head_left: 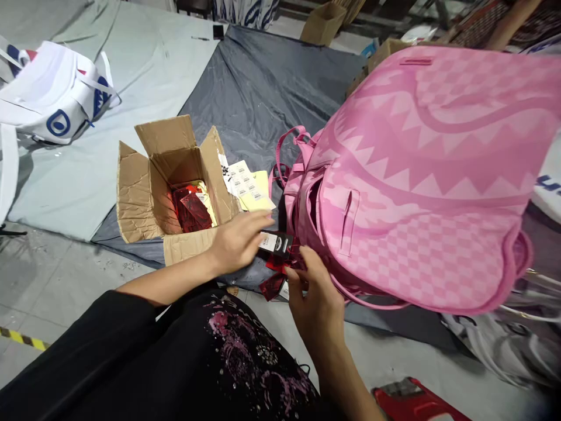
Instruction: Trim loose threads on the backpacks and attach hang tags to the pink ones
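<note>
**A:** What's going on at the hands?

**B:** The left hand (239, 240) has its fingers pinched on a small black tag (276, 242), right by the bottom corner of a big pink backpack (421, 175). The right hand (313, 292) sits just below, fingers curled in at some red tags (274, 283) hanging off the same corner. Can't tell if it's really gripping them or just touching.

**A:** And the bag?

**B:** Lying tilted on its side over a dark grey sheet (258, 88), shark-teeth pattern facing up.

**A:** Anything else around?

**B:** An open cardboard box (144, 193) just left of the hands with more red packets inside, some yellow sticker sheets (249, 187) beside it, and a white bag (52, 93) well off to the left.
</note>
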`<control>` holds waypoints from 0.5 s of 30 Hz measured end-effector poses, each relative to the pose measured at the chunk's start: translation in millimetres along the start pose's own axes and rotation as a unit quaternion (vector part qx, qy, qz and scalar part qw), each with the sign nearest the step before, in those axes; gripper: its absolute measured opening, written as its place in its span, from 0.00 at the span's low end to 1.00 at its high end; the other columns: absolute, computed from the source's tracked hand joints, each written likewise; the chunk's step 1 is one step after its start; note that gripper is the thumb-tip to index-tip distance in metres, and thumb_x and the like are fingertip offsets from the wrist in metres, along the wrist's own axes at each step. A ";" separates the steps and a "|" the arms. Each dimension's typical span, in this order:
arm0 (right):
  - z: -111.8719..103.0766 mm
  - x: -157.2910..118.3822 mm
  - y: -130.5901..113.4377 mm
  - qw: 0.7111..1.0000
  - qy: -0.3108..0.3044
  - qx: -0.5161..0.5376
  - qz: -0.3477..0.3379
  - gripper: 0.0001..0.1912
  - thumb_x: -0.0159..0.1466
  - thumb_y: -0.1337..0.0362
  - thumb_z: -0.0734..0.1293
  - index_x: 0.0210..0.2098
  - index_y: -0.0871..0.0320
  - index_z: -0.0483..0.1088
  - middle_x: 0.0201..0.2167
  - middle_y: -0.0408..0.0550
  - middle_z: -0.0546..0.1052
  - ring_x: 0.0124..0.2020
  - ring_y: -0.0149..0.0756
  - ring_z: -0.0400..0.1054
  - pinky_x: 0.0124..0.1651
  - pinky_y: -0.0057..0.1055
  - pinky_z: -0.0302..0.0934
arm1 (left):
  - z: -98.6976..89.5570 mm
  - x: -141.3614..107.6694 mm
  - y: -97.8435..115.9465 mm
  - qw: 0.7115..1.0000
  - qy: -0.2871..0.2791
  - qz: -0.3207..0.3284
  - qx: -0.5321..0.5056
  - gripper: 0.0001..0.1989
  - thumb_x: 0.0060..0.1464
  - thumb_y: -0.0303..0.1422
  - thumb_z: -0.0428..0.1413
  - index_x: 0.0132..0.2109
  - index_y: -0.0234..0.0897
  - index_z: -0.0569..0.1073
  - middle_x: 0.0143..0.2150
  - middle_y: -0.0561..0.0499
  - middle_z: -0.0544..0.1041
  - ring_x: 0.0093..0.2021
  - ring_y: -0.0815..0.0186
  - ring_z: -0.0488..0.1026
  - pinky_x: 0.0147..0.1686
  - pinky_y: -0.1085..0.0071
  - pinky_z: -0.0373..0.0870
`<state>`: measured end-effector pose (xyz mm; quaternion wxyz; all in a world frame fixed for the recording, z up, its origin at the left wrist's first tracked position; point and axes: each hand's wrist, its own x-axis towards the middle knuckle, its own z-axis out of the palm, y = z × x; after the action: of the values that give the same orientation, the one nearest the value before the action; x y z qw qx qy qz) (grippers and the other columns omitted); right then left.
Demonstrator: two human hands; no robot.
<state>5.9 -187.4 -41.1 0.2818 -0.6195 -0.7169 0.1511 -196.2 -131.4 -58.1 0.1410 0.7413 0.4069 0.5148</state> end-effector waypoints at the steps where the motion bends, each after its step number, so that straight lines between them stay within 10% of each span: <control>1: 11.2 2.4 0.4 0.999 -0.006 0.050 0.005 0.21 0.68 0.57 0.63 0.58 0.57 0.69 0.53 0.58 0.78 0.44 0.41 0.77 0.45 0.36 0.72 | -15.1 0.7 -5.2 0.997 0.078 -0.019 0.008 0.12 0.65 0.28 0.54 0.54 0.39 0.72 0.53 0.46 0.79 0.56 0.64 0.75 0.56 0.64 0.74; 4: 71.5 28.0 19.6 0.962 -0.053 0.233 0.132 0.21 0.62 0.57 0.65 0.53 0.57 0.71 0.52 0.57 0.76 0.42 0.38 0.75 0.42 0.35 0.72 | -56.8 0.9 -29.8 0.969 0.211 -0.124 0.032 0.11 0.64 0.30 0.55 0.53 0.41 0.74 0.51 0.48 0.78 0.49 0.65 0.76 0.52 0.65 0.74; 9: 184.0 94.5 67.3 0.817 -0.097 0.385 0.418 0.27 0.54 0.60 0.65 0.53 0.55 0.67 0.49 0.50 0.74 0.43 0.34 0.71 0.43 0.34 0.72 | -95.1 -13.2 -80.7 0.933 0.218 -0.277 0.068 0.16 0.62 0.38 0.57 0.55 0.40 0.72 0.59 0.43 0.72 0.55 0.62 0.73 0.58 0.61 0.70; 15: 231.7 139.2 87.3 0.837 -0.120 0.341 0.411 0.18 0.55 0.63 0.63 0.44 0.59 0.70 0.36 0.48 0.76 0.33 0.33 0.71 0.37 0.31 0.70 | -103.1 -26.5 -93.5 0.931 0.204 -0.295 0.073 0.15 0.59 0.37 0.59 0.52 0.36 0.74 0.62 0.40 0.70 0.59 0.59 0.71 0.59 0.59 0.69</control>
<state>-71.2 -4.9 -244.6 0.2995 -0.6988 -0.3281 0.5607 -333.2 -114.0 -89.7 0.1461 0.4751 0.6637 0.5589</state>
